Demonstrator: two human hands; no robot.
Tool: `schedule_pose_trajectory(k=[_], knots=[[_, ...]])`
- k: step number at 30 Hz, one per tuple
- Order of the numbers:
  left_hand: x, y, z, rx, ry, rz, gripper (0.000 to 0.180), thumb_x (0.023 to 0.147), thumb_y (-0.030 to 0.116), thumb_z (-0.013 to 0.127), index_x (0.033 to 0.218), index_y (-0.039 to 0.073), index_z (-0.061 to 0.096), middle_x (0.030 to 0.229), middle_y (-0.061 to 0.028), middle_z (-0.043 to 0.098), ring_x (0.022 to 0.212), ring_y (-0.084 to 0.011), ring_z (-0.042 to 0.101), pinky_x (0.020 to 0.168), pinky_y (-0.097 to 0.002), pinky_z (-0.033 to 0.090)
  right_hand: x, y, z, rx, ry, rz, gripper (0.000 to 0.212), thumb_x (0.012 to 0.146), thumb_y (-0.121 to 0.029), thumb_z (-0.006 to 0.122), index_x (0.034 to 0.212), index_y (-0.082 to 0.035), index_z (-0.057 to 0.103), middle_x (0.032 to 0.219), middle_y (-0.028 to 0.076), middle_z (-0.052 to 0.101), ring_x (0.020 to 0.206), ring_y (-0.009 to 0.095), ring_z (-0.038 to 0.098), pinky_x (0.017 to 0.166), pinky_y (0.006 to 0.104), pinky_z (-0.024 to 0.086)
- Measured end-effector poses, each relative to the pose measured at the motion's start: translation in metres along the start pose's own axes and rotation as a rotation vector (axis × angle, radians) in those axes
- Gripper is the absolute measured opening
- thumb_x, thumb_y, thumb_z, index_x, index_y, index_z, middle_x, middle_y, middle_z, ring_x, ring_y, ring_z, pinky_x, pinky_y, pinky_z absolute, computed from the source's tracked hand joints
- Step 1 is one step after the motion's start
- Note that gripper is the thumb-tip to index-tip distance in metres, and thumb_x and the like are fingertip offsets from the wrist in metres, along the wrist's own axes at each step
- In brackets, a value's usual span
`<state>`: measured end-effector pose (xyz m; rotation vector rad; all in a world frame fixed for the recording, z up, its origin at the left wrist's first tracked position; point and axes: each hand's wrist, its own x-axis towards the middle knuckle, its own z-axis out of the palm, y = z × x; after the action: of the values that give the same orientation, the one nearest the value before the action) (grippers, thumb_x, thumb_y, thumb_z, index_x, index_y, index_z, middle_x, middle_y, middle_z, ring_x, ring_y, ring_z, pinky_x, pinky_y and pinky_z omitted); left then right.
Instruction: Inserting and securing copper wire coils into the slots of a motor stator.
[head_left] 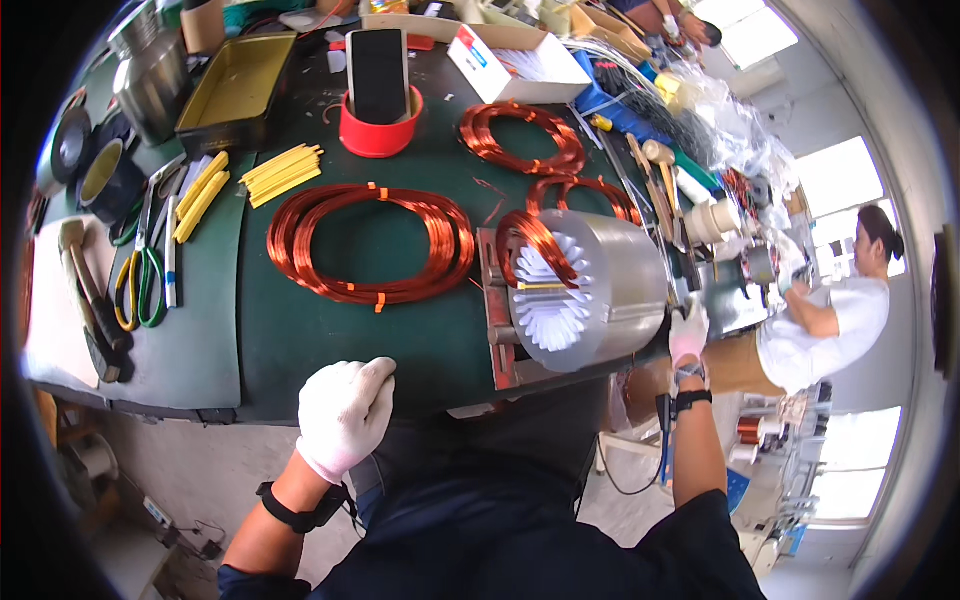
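My left hand (346, 414), in a white glove, is curled into a fist above the near table edge; nothing shows in it. Gloved too, my right hand (688, 334) is beyond the right end of a motor stator (625, 285), its fingers bent by dark tools; what they hold, if anything, I cannot make out. The grey metal stator lies on its side on a red cradle (500, 330). White slot liners (552, 315) fan out of its open end, where a copper wire coil (540, 245) hangs. A larger bundle of copper coils (372, 243) lies to its left.
Behind lie more copper coils (522, 138), a phone (377, 75) in a red round holder (382, 134) and a white box (520, 65). Yellow strips (281, 174), scissors (150, 275) and a hammer (88, 290) are at left. A person (825, 310) works at right.
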<state>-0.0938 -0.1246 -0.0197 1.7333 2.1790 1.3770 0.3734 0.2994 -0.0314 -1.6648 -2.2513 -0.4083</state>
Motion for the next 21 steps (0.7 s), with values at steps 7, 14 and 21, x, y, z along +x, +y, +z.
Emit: schedule_pose_trajectory(k=[7,14,21], knots=[[0.0,0.005,0.011,0.112,0.049,-0.009,0.017,0.084,-0.005,0.071,0.099,0.002,0.071,0.077,-0.0132,0.068,0.068,-0.0319,0.067,0.065,-0.0409,0.054,-0.027,-0.107,-0.051,0.4,0.037,-0.152,0.018,0.091,-0.011,0.067,0.108,-0.005,0.068,0.107,0.016,0.066,0.109,0.038,0.062,0.099,0.0471,0.048],[-0.004,0.007,0.025,0.225,0.101,-0.084,0.015,0.089,-0.005,0.067,0.103,-0.002,0.072,0.093,-0.0172,0.074,0.084,-0.0331,0.074,0.081,-0.0373,0.058,-0.059,-0.128,-0.094,0.591,-0.227,-0.485,0.052,0.081,-0.031,0.081,0.122,-0.001,0.067,0.117,0.019,0.069,0.116,0.04,0.062,0.105,0.0491,0.046],[-0.013,0.004,0.033,0.286,0.079,-0.198,0.014,0.093,-0.002,0.064,0.104,-0.004,0.073,0.099,-0.0176,0.076,0.09,-0.0324,0.075,0.087,-0.0375,0.057,-0.087,-0.1,-0.079,0.264,-0.21,-0.773,0.063,0.079,-0.036,0.08,0.132,-0.006,0.063,0.111,0.011,0.068,0.111,0.029,0.064,0.112,0.0461,0.041]])
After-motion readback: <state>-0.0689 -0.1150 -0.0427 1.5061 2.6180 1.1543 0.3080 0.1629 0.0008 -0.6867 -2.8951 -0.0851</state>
